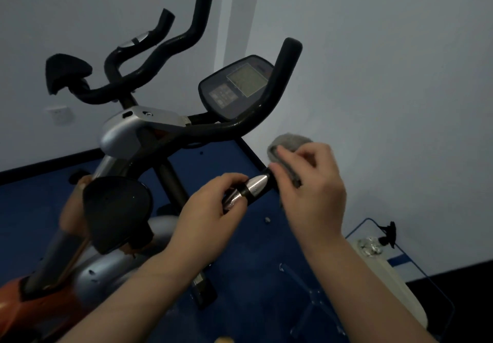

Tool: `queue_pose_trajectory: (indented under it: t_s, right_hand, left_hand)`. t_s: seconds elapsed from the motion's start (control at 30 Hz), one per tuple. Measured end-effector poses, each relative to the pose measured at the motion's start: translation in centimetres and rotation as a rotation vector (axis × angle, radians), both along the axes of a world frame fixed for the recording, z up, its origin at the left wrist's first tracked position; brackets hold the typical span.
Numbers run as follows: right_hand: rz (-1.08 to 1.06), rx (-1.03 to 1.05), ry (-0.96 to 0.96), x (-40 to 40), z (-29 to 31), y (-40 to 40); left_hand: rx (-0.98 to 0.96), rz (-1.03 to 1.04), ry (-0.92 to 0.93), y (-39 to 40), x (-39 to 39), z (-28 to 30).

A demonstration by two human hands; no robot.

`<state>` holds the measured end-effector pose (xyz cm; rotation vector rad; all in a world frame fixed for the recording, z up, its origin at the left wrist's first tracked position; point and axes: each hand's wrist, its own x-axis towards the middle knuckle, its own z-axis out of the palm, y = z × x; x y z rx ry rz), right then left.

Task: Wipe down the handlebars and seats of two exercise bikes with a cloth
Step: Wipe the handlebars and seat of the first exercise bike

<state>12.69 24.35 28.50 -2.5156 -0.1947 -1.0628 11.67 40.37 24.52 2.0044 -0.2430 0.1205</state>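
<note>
Near bike, handlebar grip (pixel 250 190): long axis runs lower left to upper right, between both hands. Left hand (pixel 213 209) closed round its silver sensor end. Right hand (pixel 309 180), nearer the uncleaned run, pinches grey cloth (pixel 289 145) against it. Far bike's handlebars (pixel 149 73) lie upper left.

A single head-worn camera looked forward and down, tilted, from close above both grips. The left grip (pixel 213 206) and right grip (pixel 309 182) filled the lower centre; beyond them stood the bike console (pixel 237 86) and wall (pixel 386 62).
</note>
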Motion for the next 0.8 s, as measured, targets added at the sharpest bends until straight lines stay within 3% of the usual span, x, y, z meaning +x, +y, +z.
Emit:
queue_pose_trajectory:
  t_s: [0.1, 0.2, 0.27, 0.4, 0.53, 0.67, 0.8]
  right_hand:
    - [0.095, -0.088, 0.1, -0.4, -0.2, 0.7]
    - [0.042, -0.099, 0.034, 0.1, 0.8, -0.4]
    - [0.02, -0.045, 0.01, -0.5, 0.0, 0.3]
    - [0.214, -0.034, 0.087, -1.4, -1.2, 0.9]
    - [0.071, -0.025, -0.004, -0.2, -0.4, -0.3]
    - [0.197, 0.047, 0.029, -1.0, -1.6, 0.3]
    - [0.074, 0.02, -0.183, 1.0, 0.3, -2.3]
  left_hand:
    - [0.021, -0.017, -0.002, 0.0, -0.1, 0.2]
    - [0.04, -0.007, 0.001, 0.1, 0.2, 0.3]
    - [0.024, 0.0, 0.009, 0.0, 0.3, 0.4]
    - [0.021, -0.015, 0.001, -0.1, 0.4, 0.5]
    - [0.02, 0.024, -0.006, -0.3, 0.4, 0.5]
    - [0.021, 0.021, -0.012, -0.6, 0.2, 0.6]
    - [0.045, 0.028, -0.004, -0.6, 0.7, 0.7]
